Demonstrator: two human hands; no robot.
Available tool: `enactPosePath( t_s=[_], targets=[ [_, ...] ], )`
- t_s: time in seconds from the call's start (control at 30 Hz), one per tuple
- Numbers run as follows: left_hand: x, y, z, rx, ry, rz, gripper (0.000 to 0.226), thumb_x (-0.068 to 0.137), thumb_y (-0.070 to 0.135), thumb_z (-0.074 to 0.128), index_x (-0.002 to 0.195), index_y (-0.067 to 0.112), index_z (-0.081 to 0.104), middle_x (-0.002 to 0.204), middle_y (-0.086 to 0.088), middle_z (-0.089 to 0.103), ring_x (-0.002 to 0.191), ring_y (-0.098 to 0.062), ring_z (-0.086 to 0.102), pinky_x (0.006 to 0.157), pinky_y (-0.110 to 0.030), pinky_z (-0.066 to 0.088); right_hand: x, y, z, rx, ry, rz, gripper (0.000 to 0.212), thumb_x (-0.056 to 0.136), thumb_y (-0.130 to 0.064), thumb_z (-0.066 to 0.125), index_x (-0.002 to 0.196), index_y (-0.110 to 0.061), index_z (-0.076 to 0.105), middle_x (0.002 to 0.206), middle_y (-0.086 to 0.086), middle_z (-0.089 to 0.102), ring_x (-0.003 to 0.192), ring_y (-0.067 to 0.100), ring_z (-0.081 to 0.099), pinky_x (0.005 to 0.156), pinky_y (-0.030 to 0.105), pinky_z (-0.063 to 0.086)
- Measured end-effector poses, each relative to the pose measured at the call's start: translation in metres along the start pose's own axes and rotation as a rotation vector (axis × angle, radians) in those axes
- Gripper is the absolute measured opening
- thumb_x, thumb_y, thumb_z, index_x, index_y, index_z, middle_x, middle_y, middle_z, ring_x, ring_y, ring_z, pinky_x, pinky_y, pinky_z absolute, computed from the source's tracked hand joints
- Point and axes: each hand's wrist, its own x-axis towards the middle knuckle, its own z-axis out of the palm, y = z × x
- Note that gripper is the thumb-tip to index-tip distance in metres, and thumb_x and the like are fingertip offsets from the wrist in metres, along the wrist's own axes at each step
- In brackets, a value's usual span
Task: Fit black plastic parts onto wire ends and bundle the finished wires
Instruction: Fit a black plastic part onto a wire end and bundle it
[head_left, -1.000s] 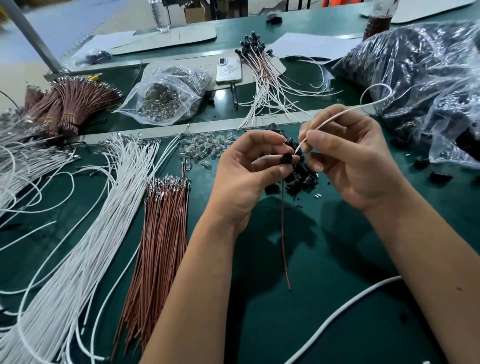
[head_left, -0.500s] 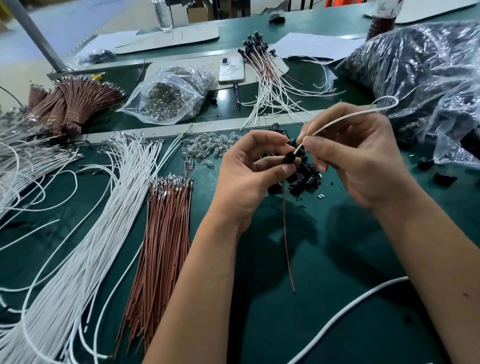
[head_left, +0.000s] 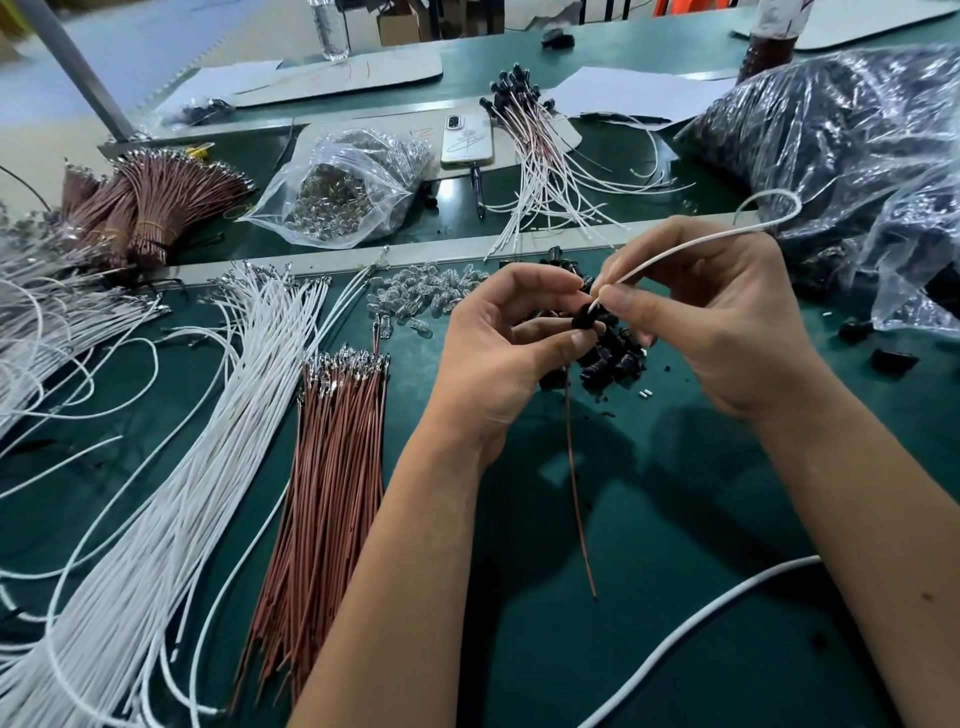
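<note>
My left hand (head_left: 498, 353) pinches a small black plastic part (head_left: 586, 316) between thumb and fingers above the green table. A thin brown wire (head_left: 576, 483) hangs down from that part. My right hand (head_left: 711, 322) pinches a white wire (head_left: 691, 244) near its end, with the tip at the black part. The wire's far end loops up to the right. Under the hands lies a small pile of loose black parts (head_left: 613, 364). Finished wires with black parts (head_left: 524, 119) fan out at the back.
Loose white wires (head_left: 171, 499) and brown wires (head_left: 327, 499) lie left of my arms. Clear small bulbs (head_left: 415, 299), a bag of bulbs (head_left: 343, 192), tied brown bundles (head_left: 140, 208), a phone (head_left: 467, 140) and a big bag of black parts (head_left: 852, 156) surround the work spot. A thick white cable (head_left: 717, 608) crosses front right.
Both hands have stayed together around the black part, and the white wire's free loop has shifted slightly. The hanging brown wire has swung a little.
</note>
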Motion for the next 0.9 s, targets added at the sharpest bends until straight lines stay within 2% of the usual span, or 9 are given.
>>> enactPosePath(
  t_s=[0.17, 0.33, 0.43, 0.53, 0.63, 0.77, 0.9],
  targets=[
    [-0.0004, 0.0008, 0.0004, 0.017, 0.027, -0.005, 0.040, 0.075, -0.021, 0.073, 0.098, 0.011, 0.066, 0.086, 0.002, 0.074, 0.078, -0.011, 0.069, 0.078, -0.023, 0.056, -0.0003, 0.0015, -0.0011, -0.040, 0.000, 0.004, 0.011, 0.088, 0.000, 0.078, 0.092, 0.006, 0.070, 0.085, 0.022, 0.070, 0.073, 0.016, 0.064, 0.063, 0.019, 0.049],
    [-0.0007, 0.0027, 0.0013, 0.039, 0.060, -0.009, 0.039, 0.074, -0.021, 0.074, 0.098, 0.009, 0.066, 0.085, 0.001, 0.074, 0.078, -0.010, 0.069, 0.078, -0.021, 0.055, -0.0006, 0.0043, -0.0008, -0.030, 0.018, 0.027, 0.013, 0.087, -0.002, 0.079, 0.090, 0.005, 0.070, 0.082, 0.013, 0.071, 0.071, 0.015, 0.064, 0.061, 0.019, 0.049],
    [-0.0012, 0.0037, 0.0017, 0.051, 0.068, -0.024, 0.037, 0.075, -0.019, 0.074, 0.097, 0.009, 0.066, 0.083, 0.003, 0.074, 0.076, -0.009, 0.069, 0.077, -0.023, 0.056, -0.0011, 0.0060, -0.0001, -0.007, 0.031, 0.058, 0.010, 0.087, -0.002, 0.079, 0.090, 0.002, 0.070, 0.079, 0.001, 0.073, 0.065, 0.010, 0.063, 0.059, 0.018, 0.048],
    [-0.0020, 0.0044, 0.0024, 0.044, 0.083, -0.052, 0.031, 0.078, -0.017, 0.073, 0.093, 0.010, 0.067, 0.082, 0.001, 0.075, 0.076, -0.013, 0.070, 0.077, -0.026, 0.058, -0.0005, 0.0084, -0.0028, -0.005, 0.075, 0.112, 0.010, 0.086, -0.001, 0.079, 0.089, 0.002, 0.070, 0.072, -0.002, 0.071, 0.055, 0.008, 0.058, 0.052, 0.021, 0.045],
    [-0.0031, 0.0060, 0.0038, -0.004, 0.094, -0.102, 0.023, 0.080, -0.014, 0.072, 0.091, 0.007, 0.069, 0.082, -0.008, 0.075, 0.075, -0.020, 0.072, 0.071, -0.025, 0.057, -0.0002, 0.0086, -0.0033, 0.057, 0.117, 0.179, 0.009, 0.085, -0.004, 0.080, 0.089, -0.005, 0.072, 0.073, 0.005, 0.071, 0.057, 0.014, 0.057, 0.049, 0.023, 0.044],
    [-0.0044, 0.0086, 0.0043, -0.066, 0.119, -0.177, 0.014, 0.083, -0.005, 0.074, 0.089, 0.008, 0.073, 0.074, -0.007, 0.074, 0.063, -0.013, 0.068, 0.057, -0.017, 0.050, -0.0001, 0.0065, -0.0024, 0.184, 0.125, 0.281, 0.008, 0.083, -0.008, 0.080, 0.087, -0.015, 0.078, 0.076, 0.005, 0.073, 0.061, 0.013, 0.058, 0.049, 0.021, 0.044],
    [-0.0044, 0.0096, 0.0046, -0.118, 0.122, -0.230, 0.010, 0.082, 0.002, 0.075, 0.085, 0.012, 0.074, 0.071, -0.003, 0.072, 0.061, -0.010, 0.065, 0.057, -0.017, 0.051, 0.0000, 0.0040, -0.0033, 0.191, 0.116, 0.391, 0.008, 0.075, -0.022, 0.082, 0.081, -0.016, 0.081, 0.073, 0.002, 0.072, 0.063, 0.010, 0.060, 0.049, 0.020, 0.046]
  ],
)
